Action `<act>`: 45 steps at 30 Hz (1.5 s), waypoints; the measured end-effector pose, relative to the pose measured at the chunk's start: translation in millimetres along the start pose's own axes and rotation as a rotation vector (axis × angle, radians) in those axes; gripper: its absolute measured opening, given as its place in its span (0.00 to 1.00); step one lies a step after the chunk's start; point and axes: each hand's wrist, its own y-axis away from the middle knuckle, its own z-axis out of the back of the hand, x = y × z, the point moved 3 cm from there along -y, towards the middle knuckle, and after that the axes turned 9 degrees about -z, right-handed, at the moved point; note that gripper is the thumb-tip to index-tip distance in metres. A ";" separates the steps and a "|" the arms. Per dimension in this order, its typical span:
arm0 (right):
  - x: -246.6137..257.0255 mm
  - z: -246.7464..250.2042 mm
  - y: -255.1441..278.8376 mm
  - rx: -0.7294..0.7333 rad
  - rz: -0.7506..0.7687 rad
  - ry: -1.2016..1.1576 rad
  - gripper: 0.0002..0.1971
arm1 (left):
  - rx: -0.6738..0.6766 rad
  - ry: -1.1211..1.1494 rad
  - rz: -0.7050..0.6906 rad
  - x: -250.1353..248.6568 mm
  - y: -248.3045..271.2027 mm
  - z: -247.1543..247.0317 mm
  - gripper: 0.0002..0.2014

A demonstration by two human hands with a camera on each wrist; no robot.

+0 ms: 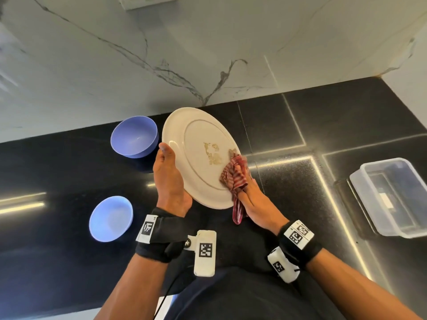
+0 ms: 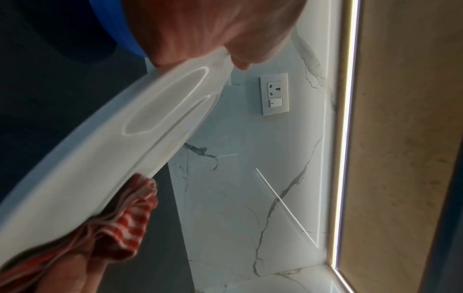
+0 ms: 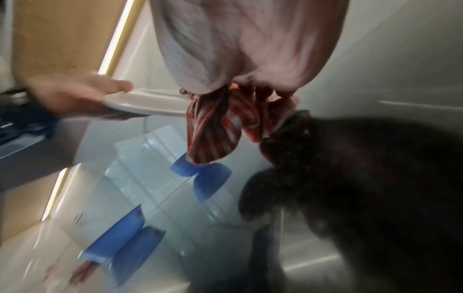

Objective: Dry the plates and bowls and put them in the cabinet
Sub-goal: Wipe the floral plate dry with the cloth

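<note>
Above the dark surface (image 1: pixel 346 125), the left hand (image 1: pixel 169 179) grips the tilted cream plate (image 1: pixel 198 155) by its rim, thumb on top. Right hand (image 1: pixel 256 204) pinches a bunched red striped cloth (image 1: pixel 234 175) against the plate's face: drying step. Its oval outline runs from near right to far left, face toward the person. Next move likely calls for wiping across the brownish mark. Two blue bowls (image 1: pixel 135 136) wait at left.

Left hand (image 1: pixel 169 181) fingers: hidden behind plate (image 1: pixel 198 155).
Right hand (image 1: pixel 256 204) fingers: covered by striped cloth (image 1: pixel 234 175).
Plate underside: not shown from head view.
Left-wrist view: plate (image 2: pixel 100 148) cut off at left edge.
Right-wrist view: blue bowls (image 3: pixel 120 237) motion-blurred; dark mass at lower right unidentifiable.
Wall fixture (image 1: pixel 147 1): cropped by top edge.
</note>
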 end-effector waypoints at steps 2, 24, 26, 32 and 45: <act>-11.8 6.1 -10.9 -0.025 -0.019 0.115 0.22 | 0.012 -0.025 -0.022 -2.6 -1.1 -0.3 0.17; -10.9 23.9 -41.8 -0.308 -0.139 0.109 0.20 | 0.163 -0.136 -0.172 -55.5 37.1 35.2 0.21; -10.7 28.1 -37.5 -0.325 -0.158 0.197 0.20 | 0.240 -0.207 -0.259 -61.1 47.3 35.7 0.20; 0.6 31.8 -22.3 -0.323 -0.160 0.306 0.31 | 0.435 -0.626 -0.496 -70.1 65.5 46.0 0.17; 90.0 35.6 51.0 -0.027 0.101 -0.914 0.23 | 0.876 -0.983 -0.997 -117.9 111.5 66.5 0.22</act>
